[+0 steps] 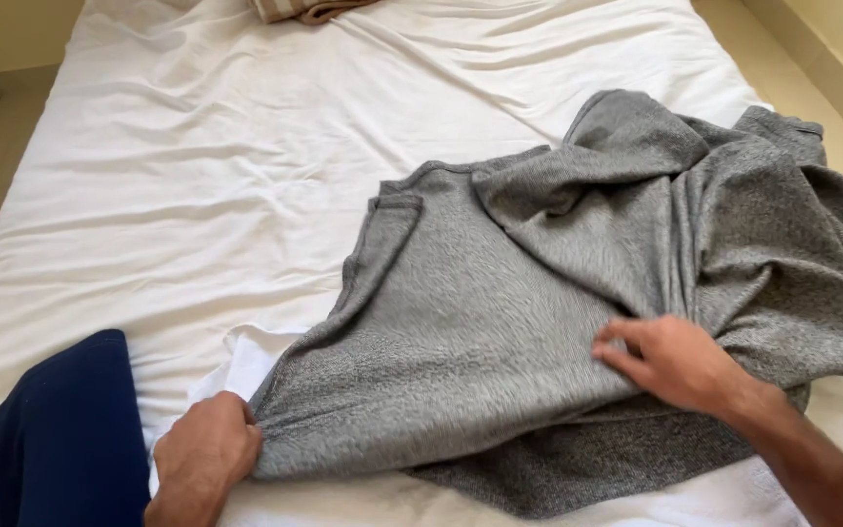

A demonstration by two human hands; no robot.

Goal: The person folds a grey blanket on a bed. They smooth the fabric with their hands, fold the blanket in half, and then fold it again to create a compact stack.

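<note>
Your left hand [205,451] pinches the grey sweater's [500,322] corner near the bed's [178,195] front edge; your right hand [670,363] lies flat, fingers spread, on it. Keep the cloth taut.

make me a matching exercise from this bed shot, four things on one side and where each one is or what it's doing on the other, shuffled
Things:
1. left hand
2. right hand
3. navy garment
4. striped cloth

Places or states:
A. lies at the bed's far edge
B. rests flat on the grey sweater
C. lies at the near left corner
D. grips the sweater's corner

Pairs: 1-D, 2-B, 3-C, 4-A
</note>
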